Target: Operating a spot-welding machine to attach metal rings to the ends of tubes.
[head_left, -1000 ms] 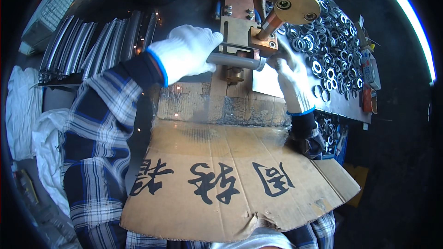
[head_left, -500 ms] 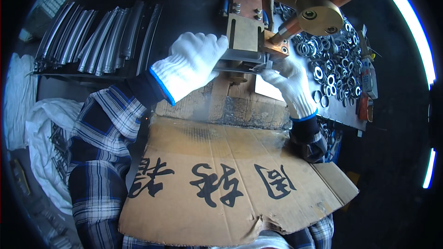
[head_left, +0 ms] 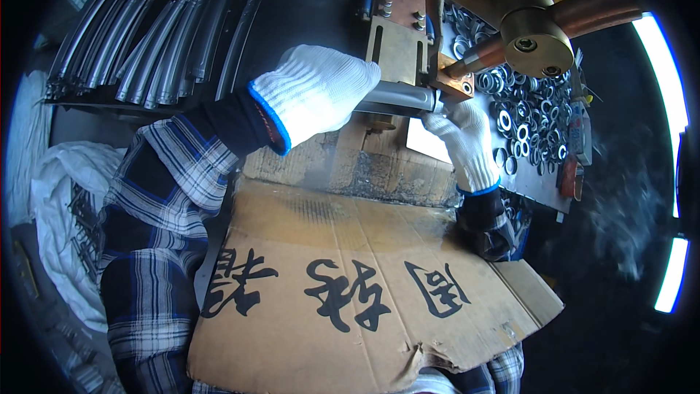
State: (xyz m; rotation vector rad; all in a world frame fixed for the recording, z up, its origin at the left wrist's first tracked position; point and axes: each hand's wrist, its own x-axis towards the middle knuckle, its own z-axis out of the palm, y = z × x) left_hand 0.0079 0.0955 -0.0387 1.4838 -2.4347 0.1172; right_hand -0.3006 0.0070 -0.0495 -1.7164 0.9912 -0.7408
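Observation:
In a white knit glove with a blue cuff, my left hand (head_left: 313,98) is closed on the left end of a grey metal tube-like piece (head_left: 401,95). This piece lies crosswise against the lower end of a slotted brass-coloured plate (head_left: 397,55). My right hand (head_left: 468,138), gloved the same way, has its fingers bent at the piece's right end, where a small metal ring or collar (head_left: 437,102) shows. Just above those fingers is a copper block (head_left: 457,80) at the tip of a copper electrode rod (head_left: 477,60). The right fingertips are partly hidden.
Long curved metal strips (head_left: 157,47) lie in rows at the left. Many loose metal rings (head_left: 529,120) cover the bench at the right. A brass clamp head (head_left: 536,36) overhangs the work. A cardboard sheet (head_left: 292,350) covers my lap. Smoke drifts at the far right.
The metal piece has turned so that more of its broad side shows. My left hand has shifted slightly right along with it. The view has moved a little, and smoke now shows at the right.

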